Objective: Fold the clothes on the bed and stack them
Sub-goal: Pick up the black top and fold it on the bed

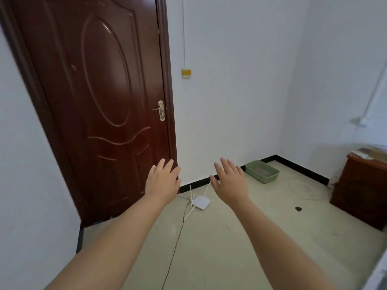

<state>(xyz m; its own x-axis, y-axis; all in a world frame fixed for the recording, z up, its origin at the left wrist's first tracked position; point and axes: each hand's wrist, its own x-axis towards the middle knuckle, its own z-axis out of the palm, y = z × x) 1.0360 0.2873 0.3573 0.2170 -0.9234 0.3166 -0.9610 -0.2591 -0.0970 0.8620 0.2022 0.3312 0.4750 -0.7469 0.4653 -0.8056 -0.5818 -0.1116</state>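
Before a closed dark-red panelled door (100,97), both bare arms reach forward at about waist height. Left hand (162,180) and right hand (230,181): palms down, fingers straight and slightly spread, grasping nothing and touching nothing. Neither the bed nor the clothes appear in this view; their location cannot be told from it. On the pale floor (240,237) lie a white router (200,202) with thin antennas and a trailing black cable (176,237), a green plastic tray (262,171) against the black skirting, and a coiled white cord (303,188). A brown wooden cabinet (360,189) stands at the right wall. Judged from the task alone, clothes should handle as light, limp and non-fragile material that sags when lifted; a sensible hold is a two-handed pinch at shoulder seams or waistband corners, so that the fabric hangs flat before folding. No folding has begun.
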